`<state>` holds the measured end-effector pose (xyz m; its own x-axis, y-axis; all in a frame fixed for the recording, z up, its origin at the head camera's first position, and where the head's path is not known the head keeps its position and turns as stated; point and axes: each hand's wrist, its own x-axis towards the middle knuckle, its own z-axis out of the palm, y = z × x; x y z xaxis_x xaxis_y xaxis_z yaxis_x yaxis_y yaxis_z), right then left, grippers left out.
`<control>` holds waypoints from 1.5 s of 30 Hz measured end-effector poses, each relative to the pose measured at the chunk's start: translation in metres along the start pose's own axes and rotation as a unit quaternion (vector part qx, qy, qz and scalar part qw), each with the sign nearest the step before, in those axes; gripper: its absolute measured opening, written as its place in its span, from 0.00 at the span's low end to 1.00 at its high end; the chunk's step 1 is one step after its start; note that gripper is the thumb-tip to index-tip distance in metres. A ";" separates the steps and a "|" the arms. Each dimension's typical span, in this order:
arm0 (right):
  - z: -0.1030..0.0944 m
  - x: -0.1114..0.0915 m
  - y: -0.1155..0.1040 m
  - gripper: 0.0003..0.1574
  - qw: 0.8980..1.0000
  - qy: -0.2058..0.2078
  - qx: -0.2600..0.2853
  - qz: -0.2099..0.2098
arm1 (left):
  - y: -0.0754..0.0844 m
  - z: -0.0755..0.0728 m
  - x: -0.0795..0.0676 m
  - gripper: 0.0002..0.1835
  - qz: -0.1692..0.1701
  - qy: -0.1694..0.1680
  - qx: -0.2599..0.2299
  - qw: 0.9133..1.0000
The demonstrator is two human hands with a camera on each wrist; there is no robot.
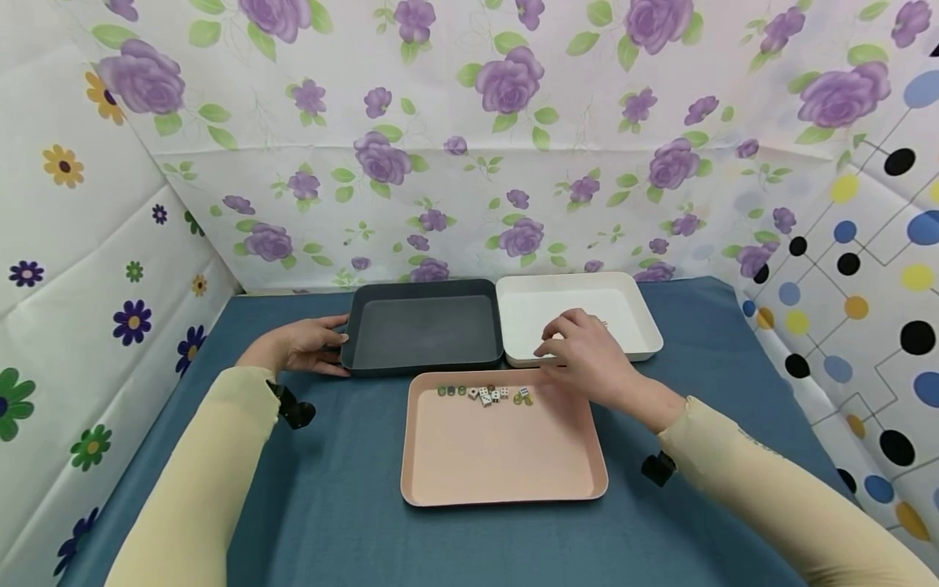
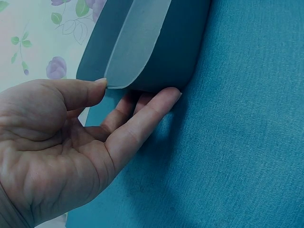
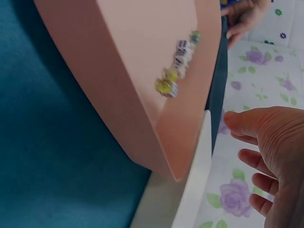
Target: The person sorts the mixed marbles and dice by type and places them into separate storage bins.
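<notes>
My left hand [image 1: 311, 346] is at the left end of a dark grey tray [image 1: 421, 367]. In the left wrist view the thumb tip [image 2: 102, 84] touches the tray's rim, and the extended fingers lie against its outer wall. My right hand [image 1: 590, 359] hovers over the front edge of a white tray [image 1: 645, 322], fingers loosely bent and spread, nothing visible between them. Nearer to me lies a pink tray [image 1: 506, 465]. Along its far side sit several white dice [image 1: 486, 398] and small greenish glass marbles [image 1: 451, 391], with yellowish marbles [image 3: 165, 86] at the right of the row.
A few tiny pieces [image 1: 605, 324] show inside the white tray, partly behind my right hand. The trays stand close together on a blue cloth [image 1: 337, 473]. Behind them rises a flowered sheet [image 1: 455, 204], with patterned sheets at both sides.
</notes>
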<state>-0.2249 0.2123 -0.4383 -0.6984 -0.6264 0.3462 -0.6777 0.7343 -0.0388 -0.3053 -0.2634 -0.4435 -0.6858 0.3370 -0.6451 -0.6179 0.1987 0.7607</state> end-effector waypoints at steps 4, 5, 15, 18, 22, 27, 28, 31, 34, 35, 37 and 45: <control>0.007 -0.004 -0.007 0.11 1.000 -0.015 -0.003 -0.006 | 0.000 0.000 0.000 0.38 -0.002 0.002 -0.002 1.000; 0.009 -0.005 -0.010 0.11 1.000 -0.019 -0.005 -0.005 | 0.000 0.000 0.000 0.38 -0.002 0.002 -0.002 1.000; 0.026 -0.015 -0.026 0.03 0.998 -0.039 -0.031 0.027 | -0.001 -0.001 0.001 0.37 -0.004 0.004 -0.002 1.000; 0.029 -0.016 -0.028 0.02 0.998 -0.042 -0.036 0.027 | -0.001 -0.002 0.001 0.37 -0.002 0.001 0.000 1.000; 0.032 -0.016 -0.033 0.02 0.997 -0.050 -0.043 0.031 | -0.002 -0.002 0.001 0.37 -0.001 0.001 0.000 1.000; 0.034 -0.016 -0.036 0.02 0.997 -0.053 -0.044 0.030 | -0.002 -0.002 0.001 0.37 -0.002 0.000 0.000 1.000; 0.035 -0.016 -0.037 0.02 0.997 -0.053 -0.043 0.029 | -0.002 -0.002 0.001 0.37 -0.002 0.000 0.001 1.000; 0.036 -0.016 -0.038 0.02 0.997 -0.050 -0.041 0.030 | -0.002 -0.002 0.002 0.37 -0.001 -0.001 0.001 1.000; 0.038 -0.015 -0.039 0.03 0.998 -0.047 -0.042 0.030 | -0.002 -0.002 0.002 0.37 0.001 0.000 0.002 1.000; 0.039 -0.015 -0.039 0.03 0.998 -0.045 -0.041 0.030 | -0.002 -0.002 0.002 0.37 0.002 0.001 0.003 1.000; 0.040 -0.015 -0.040 0.03 0.998 -0.044 -0.039 0.027 | -0.001 -0.001 0.001 0.37 0.002 0.002 0.003 1.000; 0.042 -0.017 -0.044 0.01 0.998 -0.048 -0.041 0.015 | -0.001 -0.001 0.001 0.37 0.002 0.002 0.004 1.000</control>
<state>-0.1930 0.1801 -0.4822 -0.7402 -0.6223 0.2547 -0.6372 0.7701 0.0297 -0.3060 -0.2636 -0.4452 -0.6892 0.3345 -0.6428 -0.6129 0.2041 0.7634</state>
